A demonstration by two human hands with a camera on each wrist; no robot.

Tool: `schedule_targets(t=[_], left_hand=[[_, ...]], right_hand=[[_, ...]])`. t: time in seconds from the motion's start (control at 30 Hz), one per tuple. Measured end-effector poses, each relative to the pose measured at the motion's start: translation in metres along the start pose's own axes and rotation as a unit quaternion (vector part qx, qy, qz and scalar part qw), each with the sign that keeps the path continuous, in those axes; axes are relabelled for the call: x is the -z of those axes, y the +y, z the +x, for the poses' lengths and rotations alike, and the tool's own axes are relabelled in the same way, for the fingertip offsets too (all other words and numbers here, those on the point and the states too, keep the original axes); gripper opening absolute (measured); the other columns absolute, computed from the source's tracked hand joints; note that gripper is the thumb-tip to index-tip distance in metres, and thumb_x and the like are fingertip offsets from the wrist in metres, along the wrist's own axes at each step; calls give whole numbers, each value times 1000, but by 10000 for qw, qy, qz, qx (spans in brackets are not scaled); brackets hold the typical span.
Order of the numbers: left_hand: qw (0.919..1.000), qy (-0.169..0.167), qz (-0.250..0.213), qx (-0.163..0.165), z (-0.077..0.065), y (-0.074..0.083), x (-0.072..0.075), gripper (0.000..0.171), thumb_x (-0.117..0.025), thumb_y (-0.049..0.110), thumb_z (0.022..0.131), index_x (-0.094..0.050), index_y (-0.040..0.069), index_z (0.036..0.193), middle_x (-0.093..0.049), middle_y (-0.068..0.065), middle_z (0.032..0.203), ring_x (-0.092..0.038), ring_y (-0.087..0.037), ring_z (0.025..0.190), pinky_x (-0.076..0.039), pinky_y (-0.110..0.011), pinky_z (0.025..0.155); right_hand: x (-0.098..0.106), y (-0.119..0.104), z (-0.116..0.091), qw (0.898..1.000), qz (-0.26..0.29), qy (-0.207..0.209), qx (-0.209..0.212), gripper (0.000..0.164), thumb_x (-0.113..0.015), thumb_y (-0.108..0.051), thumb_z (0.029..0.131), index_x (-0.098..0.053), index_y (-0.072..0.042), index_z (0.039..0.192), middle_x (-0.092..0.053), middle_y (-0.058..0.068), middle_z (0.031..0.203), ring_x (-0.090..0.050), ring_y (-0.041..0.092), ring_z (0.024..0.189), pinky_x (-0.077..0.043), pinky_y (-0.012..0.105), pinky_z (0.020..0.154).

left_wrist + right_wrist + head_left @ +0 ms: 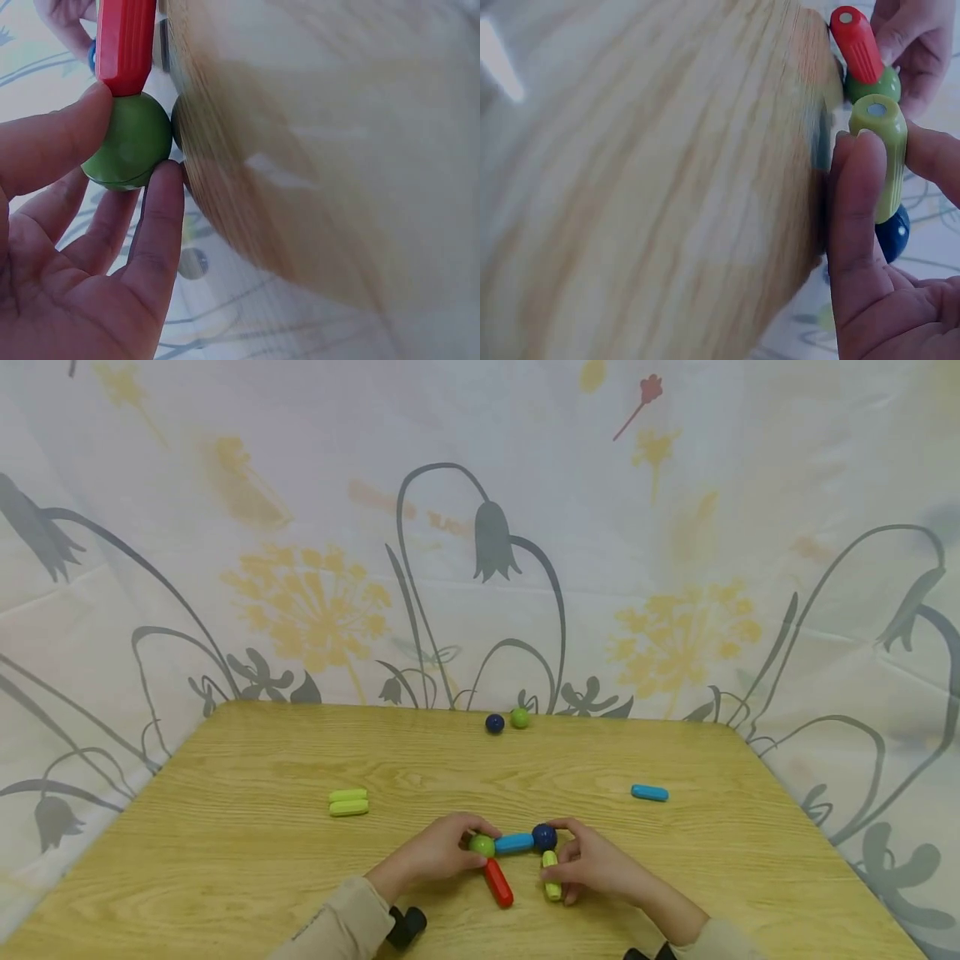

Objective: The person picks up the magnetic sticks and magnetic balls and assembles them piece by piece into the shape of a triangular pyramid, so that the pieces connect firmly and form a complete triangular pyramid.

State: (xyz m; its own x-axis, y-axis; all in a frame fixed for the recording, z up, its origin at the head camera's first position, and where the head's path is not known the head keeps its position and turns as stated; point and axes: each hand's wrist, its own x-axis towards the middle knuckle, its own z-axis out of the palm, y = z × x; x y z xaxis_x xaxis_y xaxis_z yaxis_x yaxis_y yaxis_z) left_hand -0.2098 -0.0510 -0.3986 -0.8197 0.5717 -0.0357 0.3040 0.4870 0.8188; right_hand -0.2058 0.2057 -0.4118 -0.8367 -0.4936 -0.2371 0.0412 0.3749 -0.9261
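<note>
My left hand [444, 850] holds a green ball [133, 142] between thumb and fingers. A red ribbed stick [498, 883] joins that ball and points toward me. From the same ball a blue stick [514, 843] runs right to a dark blue ball [544, 837]. My right hand [596, 864] pinches a yellow-green stick [885, 154] between thumb and fingers, its far end at the dark blue ball. A round metal disc shows in the near end of the yellow-green stick, and another in the red stick's end. All this lies low over the wooden table.
Two yellow-green sticks [348, 802] lie side by side at the left of the wooden table [255, 860]. One blue stick [649, 792] lies at the right. Near the back edge sit another dark blue ball [494, 723] and green ball [520, 718], before a flower-printed curtain [480, 610].
</note>
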Motion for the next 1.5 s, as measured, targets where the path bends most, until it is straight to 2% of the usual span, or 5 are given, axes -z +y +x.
schedule_targets(t=[0.3, 0.53, 0.77, 1.17, 1.5], left_hand=[[9993, 38, -55, 366, 0, 2, 0, 25, -68, 4, 84, -65, 9, 108, -57, -6, 110, -54, -27, 100, -44, -44, 85], [9993, -6, -122, 356, 1, -2, 1, 25, -69, 4, 84, -65, 10, 108, -56, -4, 107, -54, -24, 97, -44, -42, 84], [9994, -27, -163, 302, 0, -3, 1, 25, -68, 4, 84, -65, 10, 107, -56, -3, 107, -54, -25, 98, -43, -42, 84], [9992, 15, -221, 319, 0, -5, 2, 25, -69, 4, 83, -66, 11, 107, -57, -2, 105, -53, -22, 94, -43, -41, 83], [9991, 1, -263, 326, -1, -5, 2, 25, -69, 4, 83, -66, 11, 107, -58, -1, 105, -54, -24, 97, -43, -42, 86]], right_hand=[[-7, -4, 5, 9989, 447, -18, -147, 76, -70, -13, 84, -21, 8, 139, -61, 11, 76, -62, 17, 56, -54, 33, 57], [-4, -3, 5, 9984, 534, -158, -108, 73, -68, -11, 86, -22, 8, 139, -61, 12, 79, -63, 19, 61, -54, 35, 60], [24, 3, 7, 9989, -164, -317, 317, 44, -56, 2, 85, -42, 7, 126, -52, 12, 89, -59, 23, 71, -51, 34, 62], [56, 2, 47, 9849, -1380, 214, 1028, 33, -61, 7, 79, -55, 6, 112, -53, 15, 94, -52, 18, 68, -47, 29, 55], [61, -6, 85, 9789, -1564, 727, 1093, 27, -67, -1, 83, -59, 4, 109, -57, 17, 104, -58, 25, 88, -50, 33, 66]])
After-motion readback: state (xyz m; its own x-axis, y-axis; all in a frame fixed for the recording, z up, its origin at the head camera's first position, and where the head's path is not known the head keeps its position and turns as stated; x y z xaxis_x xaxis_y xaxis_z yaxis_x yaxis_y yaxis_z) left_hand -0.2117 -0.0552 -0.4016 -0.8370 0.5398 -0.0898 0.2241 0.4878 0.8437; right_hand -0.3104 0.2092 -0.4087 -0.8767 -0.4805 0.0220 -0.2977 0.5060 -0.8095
